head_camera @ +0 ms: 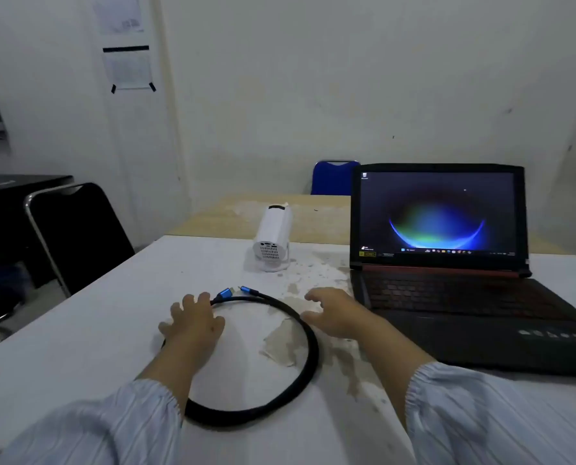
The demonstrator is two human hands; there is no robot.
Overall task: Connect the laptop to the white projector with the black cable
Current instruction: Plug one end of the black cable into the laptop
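Black cable (308, 344) lies coiled on the white table (78, 330), blue plugs nearest the white projector (273, 239), laptop (447, 263) open at right; left hand (192, 325) and right hand (333, 313) hover, fingers loosely spread, gripping nothing, seemingly reaching for the plug ends.

**No words to read**

The laptop (447, 263) screen shows tiny icons and a small yellow sticker, but the letters are too small and blurry. Two papers (127, 67) hang on the wall (their print is only a gray smudge). Nothing else shows writing.
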